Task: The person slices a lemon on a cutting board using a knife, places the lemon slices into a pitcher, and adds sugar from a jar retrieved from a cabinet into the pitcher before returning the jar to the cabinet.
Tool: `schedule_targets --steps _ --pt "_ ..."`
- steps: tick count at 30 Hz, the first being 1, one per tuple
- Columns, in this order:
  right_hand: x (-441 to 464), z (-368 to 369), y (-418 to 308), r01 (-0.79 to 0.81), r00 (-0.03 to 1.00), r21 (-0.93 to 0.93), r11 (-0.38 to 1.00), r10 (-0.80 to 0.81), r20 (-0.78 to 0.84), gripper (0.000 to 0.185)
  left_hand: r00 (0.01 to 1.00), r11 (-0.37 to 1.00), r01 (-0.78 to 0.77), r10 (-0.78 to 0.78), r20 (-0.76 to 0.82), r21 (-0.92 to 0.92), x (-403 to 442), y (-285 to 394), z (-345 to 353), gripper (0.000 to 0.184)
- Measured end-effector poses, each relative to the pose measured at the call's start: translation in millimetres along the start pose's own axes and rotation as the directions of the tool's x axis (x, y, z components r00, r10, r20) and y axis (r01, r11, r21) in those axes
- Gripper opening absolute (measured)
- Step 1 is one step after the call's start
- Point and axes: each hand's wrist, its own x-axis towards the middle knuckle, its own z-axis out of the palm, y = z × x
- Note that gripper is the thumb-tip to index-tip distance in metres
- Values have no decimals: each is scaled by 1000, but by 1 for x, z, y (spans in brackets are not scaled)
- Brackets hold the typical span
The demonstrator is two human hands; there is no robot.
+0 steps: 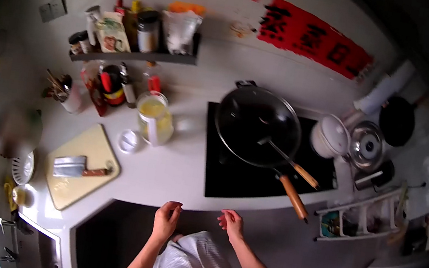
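Both hands hang in front of the body, just off the counter's front edge, apart from each other. My left hand holds nothing, its fingers slightly bent and apart. Level with it, my right hand is empty too, with loosely curled, spread fingers. Beyond the hands, a black wok sits on the black cooktop, a wooden-handled spatula resting in it. On the left, a cleaver lies flat on a cutting board. A glass jar with yellow contents stands between board and cooktop, beside a small white lid-like item.
A wall shelf holds jars and packets. Right of the wok are a white lidded pot, a steel pot and a slim rack. At the lower left is a sink; a white basket stands behind it.
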Motion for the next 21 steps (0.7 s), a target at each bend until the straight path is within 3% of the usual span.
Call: schedule_targets --steps 2,4,6,10,14,16,18,20,21 --pt "-22 -38 8 -91 993 38 995 94 -74 18 999 999 -17 18 34 -51 -26 -10 37 17" --pt "-44 -75 19 -92 993 46 995 95 -74 18 995 991 63 -54 81 -115 -59 -6 68 17" --pt "-51 -104 18 -116 986 92 989 126 -110 18 983 990 118 -106 147 -74 -92 3 87 21" --pt "-41 -154 8 -88 984 133 987 107 -144 17 980 987 163 -162 118 4 -122 -12 144 25" --pt "-11 -210 5 -30 999 105 994 32 -12 19 973 974 221 -223 59 38 -118 22 221 24" --pt "4 -244 8 -23 999 114 993 19 37 19 980 982 178 -171 101 -69 -110 28 271 28" --pt "13 -287 12 -43 996 90 995 36 80 20 971 958 232 -218 96 -169 -97 13 332 26" --pt "21 -336 9 -73 990 54 996 66 125 19 913 831 406 -391 119 -382 -82 -9 386 25" --pt "22 -361 10 -87 990 51 995 81 119 19 867 769 493 -475 154 -407 -74 -28 408 32"
